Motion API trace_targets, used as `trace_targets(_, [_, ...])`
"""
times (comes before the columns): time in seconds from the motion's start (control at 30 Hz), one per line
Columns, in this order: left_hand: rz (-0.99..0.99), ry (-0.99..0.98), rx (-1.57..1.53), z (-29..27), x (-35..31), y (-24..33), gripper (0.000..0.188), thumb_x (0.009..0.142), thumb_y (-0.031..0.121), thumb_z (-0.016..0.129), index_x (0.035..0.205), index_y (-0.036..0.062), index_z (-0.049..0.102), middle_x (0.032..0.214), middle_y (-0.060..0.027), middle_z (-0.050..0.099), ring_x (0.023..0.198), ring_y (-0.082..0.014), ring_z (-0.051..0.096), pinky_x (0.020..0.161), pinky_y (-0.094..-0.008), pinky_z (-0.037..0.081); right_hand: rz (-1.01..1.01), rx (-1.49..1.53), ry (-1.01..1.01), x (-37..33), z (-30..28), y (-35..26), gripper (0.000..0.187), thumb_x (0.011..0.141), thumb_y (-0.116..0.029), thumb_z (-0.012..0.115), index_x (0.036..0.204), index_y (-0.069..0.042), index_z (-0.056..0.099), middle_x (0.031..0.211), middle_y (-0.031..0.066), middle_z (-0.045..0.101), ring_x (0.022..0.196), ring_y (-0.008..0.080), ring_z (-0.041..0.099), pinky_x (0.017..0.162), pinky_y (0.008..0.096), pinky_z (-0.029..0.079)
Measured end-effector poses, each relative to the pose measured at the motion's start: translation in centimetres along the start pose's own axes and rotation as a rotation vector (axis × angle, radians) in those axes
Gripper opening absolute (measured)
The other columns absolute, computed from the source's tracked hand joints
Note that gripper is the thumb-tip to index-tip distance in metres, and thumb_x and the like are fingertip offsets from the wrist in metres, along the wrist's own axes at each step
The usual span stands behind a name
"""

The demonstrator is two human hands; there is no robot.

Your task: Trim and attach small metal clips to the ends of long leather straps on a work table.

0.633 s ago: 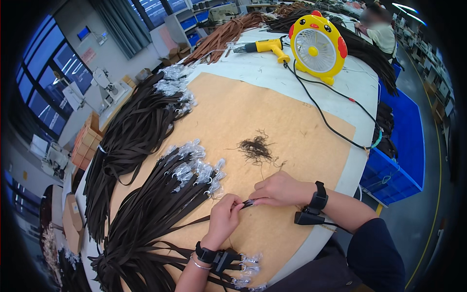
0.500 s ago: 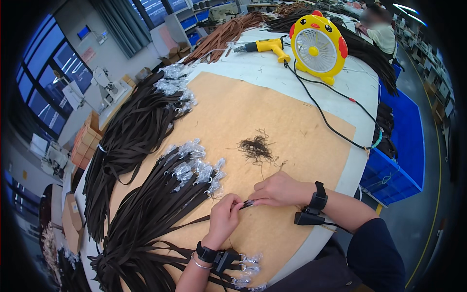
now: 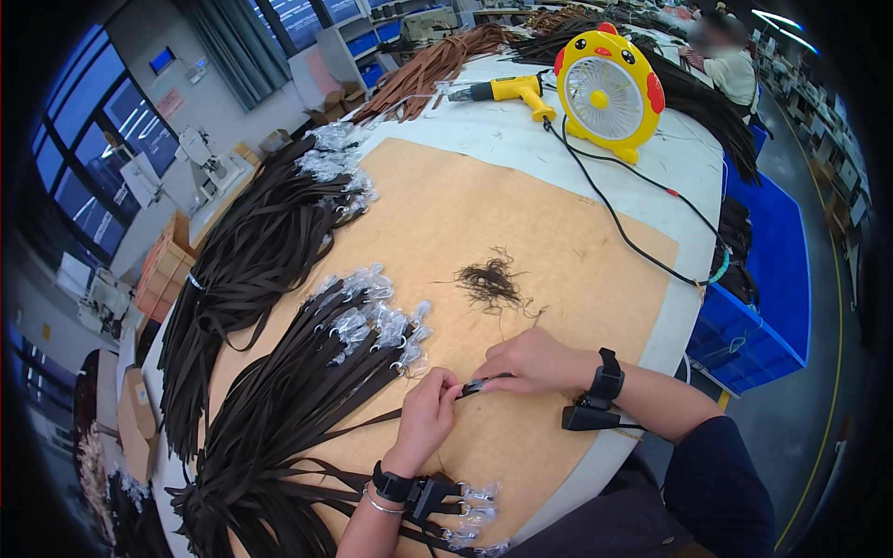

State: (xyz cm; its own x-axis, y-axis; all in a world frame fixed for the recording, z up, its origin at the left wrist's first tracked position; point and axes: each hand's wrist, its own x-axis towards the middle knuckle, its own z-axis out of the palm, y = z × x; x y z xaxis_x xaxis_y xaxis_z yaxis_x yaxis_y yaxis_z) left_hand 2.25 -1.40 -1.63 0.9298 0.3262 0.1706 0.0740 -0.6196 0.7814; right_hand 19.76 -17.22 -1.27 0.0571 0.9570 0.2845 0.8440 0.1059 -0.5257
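Over the brown sheet, my left hand [image 3: 430, 414] pinches a dark flat strap [image 3: 367, 427] that runs back to the left into a bundle of straps. Just to its right, my right hand [image 3: 532, 363] has its fingers closed on the same strap. A short dark, slightly shiny piece [image 3: 473, 386] shows between the two hands; its kind is too small to tell. Beside my left hand lies the bundle of dark straps [image 3: 279, 381], with metal hooks in clear plastic wraps [image 3: 377, 325] at their ends. More wrapped hooks [image 3: 479, 507] lie by my left wrist.
A pile of dark thread scraps [image 3: 491, 283] lies beyond my hands on the brown sheet [image 3: 446, 195]. Another strap bundle [image 3: 251, 242] is at left. Farther back are a yellow heat gun [image 3: 513, 88], a yellow fan [image 3: 605, 98] and a black cord [image 3: 605, 200]. Blue bin [image 3: 786, 279] at right.
Both hands stay in nearly the same place. The strap between them has shifted slightly, and a bit of dark strip now shows along my right fingers.
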Motion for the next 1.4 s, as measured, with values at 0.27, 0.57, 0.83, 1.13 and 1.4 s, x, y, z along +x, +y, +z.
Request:
trace_targets(0.27, [0.020, -0.005, 0.035, 0.2, -0.1, -0.2, 0.003, 0.094, 0.001, 0.059, 0.095, 0.0016, 0.057, 0.073, -0.0080, 0.061, 0.062, -0.0158, 0.059, 0.059, -0.0296, 0.046, 0.014, -0.079, -0.096, 0.3, -0.1, -0.6, 0.023, 0.090, -0.034, 0.066, 0.102, -0.017, 0.075, 0.082, 0.0032, 0.067, 0.077, 0.0260, 0.068, 0.065, 0.0392, 0.052])
trace_targets(0.57, [-0.126, -0.041, -0.024, -0.8, 1.7, 1.0, 0.007, 0.091, 0.002, 0.063, 0.096, 0.0005, 0.060, 0.082, -0.0156, 0.063, 0.073, -0.0310, 0.064, 0.066, -0.0379, 0.050, -0.059, 0.029, -0.041, 0.1, 0.4, 0.6, 0.022, 0.090, -0.033, 0.068, 0.101, -0.015, 0.075, 0.085, 0.0037, 0.070, 0.072, 0.0262, 0.067, 0.062, 0.0369, 0.050])
trace_targets(0.83, [0.206, -0.275, 0.211, -5.1, 3.1, 1.5, 0.029, 0.095, 0.005, 0.057, 0.124, 0.0064, 0.062, 0.129, -0.0142, 0.055, 0.115, -0.0271, 0.058, 0.093, -0.0336, 0.048, 0.253, 0.219, -0.040, 0.0, -0.8, 1.6, 0.021, 0.093, -0.032, 0.064, 0.097, -0.012, 0.073, 0.081, 0.0100, 0.071, 0.075, 0.0302, 0.068, 0.068, 0.0384, 0.052])
trace_targets(1.13, [0.028, 0.037, 0.330, -7.1, -3.6, -0.7, 0.026, 0.085, 0.007, 0.068, 0.111, 0.0051, 0.063, 0.108, -0.0121, 0.060, 0.094, -0.0322, 0.061, 0.080, -0.0406, 0.050, 0.203, 0.936, -0.152, 5.0, 2.7, -2.2, 0.035, 0.106, -0.027, 0.045, 0.107, 0.003, 0.064, 0.099, 0.0108, 0.070, 0.091, 0.0186, 0.067, 0.084, 0.0311, 0.055])
trace_targets(1.4, [0.150, -0.071, 0.351, -6.8, -6.3, -0.1, 0.012, 0.084, 0.014, 0.072, 0.094, 0.0075, 0.069, 0.088, -0.0076, 0.063, 0.086, -0.0286, 0.062, 0.076, -0.0382, 0.050, 0.558, 0.966, 0.117, 5.3, 2.1, 3.7, 0.033, 0.106, -0.023, 0.045, 0.103, 0.004, 0.065, 0.099, 0.0131, 0.069, 0.094, 0.0212, 0.067, 0.088, 0.0325, 0.054])
